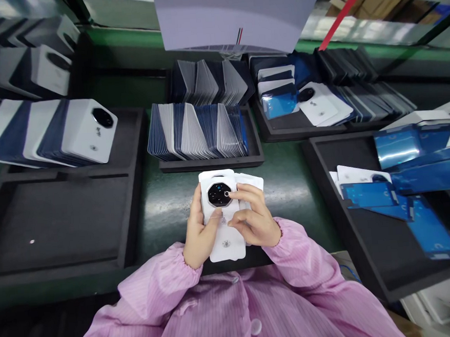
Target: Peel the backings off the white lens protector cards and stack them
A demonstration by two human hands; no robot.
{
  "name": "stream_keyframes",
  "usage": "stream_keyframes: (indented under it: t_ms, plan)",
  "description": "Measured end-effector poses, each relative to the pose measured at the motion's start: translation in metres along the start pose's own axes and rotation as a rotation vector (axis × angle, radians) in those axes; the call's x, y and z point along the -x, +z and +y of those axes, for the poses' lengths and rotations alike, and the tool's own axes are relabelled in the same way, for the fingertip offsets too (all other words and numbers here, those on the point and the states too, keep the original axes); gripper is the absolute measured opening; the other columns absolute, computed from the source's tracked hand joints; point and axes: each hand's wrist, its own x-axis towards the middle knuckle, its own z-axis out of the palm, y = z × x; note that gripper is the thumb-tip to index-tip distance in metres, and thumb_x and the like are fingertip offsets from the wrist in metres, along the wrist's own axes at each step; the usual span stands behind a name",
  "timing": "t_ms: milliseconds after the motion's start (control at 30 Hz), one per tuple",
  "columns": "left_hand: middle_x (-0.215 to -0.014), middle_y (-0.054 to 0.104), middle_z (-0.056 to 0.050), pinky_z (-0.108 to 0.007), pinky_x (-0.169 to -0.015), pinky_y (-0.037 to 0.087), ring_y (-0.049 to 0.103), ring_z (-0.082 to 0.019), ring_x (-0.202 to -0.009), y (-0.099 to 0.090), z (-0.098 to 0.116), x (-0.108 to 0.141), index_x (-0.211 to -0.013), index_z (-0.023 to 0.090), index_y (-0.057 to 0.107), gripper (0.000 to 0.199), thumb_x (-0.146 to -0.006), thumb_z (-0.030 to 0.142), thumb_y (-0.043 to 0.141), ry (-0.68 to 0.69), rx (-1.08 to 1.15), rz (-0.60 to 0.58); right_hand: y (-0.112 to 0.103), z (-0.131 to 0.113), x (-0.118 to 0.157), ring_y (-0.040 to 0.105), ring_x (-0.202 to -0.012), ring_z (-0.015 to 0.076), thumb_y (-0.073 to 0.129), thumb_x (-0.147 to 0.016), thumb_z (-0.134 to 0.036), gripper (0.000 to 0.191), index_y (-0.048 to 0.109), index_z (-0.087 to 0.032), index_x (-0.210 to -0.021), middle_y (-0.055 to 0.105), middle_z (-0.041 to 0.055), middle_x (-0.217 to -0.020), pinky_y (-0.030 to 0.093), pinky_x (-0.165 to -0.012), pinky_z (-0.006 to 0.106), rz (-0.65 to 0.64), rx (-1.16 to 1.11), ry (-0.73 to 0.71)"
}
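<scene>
A white panel with a black octagonal camera piece lies upright in front of my chest. My left hand grips its left edge, the thumb resting on its face below the octagon. Over the right side is my right hand, its forefinger at a small ring on the octagon's right part and its thumb and another finger pinched together just below. Whether anything tiny sits in that pinch is too small to tell. Behind the right hand, more white panels stick out.
Beyond my hands, a black tray holds a fanned row of white and blue panels. Panels stand in the left tray. At right, a tray holds blue film pieces.
</scene>
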Motion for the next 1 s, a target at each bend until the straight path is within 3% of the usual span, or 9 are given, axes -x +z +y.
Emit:
stream_keyframes:
  t_ms: [1000]
  plan:
    - [-0.148, 0.044, -0.007, -0.043, -0.114, 0.031, 0.043, -0.026, -0.135, -0.0014, -0.0020, 0.0002, -0.145, 0.029, 0.033, 0.064, -0.087, 0.030, 0.060, 0.025, -0.013, -0.013, 0.0008, -0.0007, 0.0020, 0.044, -0.129, 0.0302, 0.062, -0.085, -0.024, 0.003, 0.059, -0.024, -0.084, 0.055, 0.0068, -0.127, 0.044, -0.100, 0.054, -0.030, -0.053, 0.020]
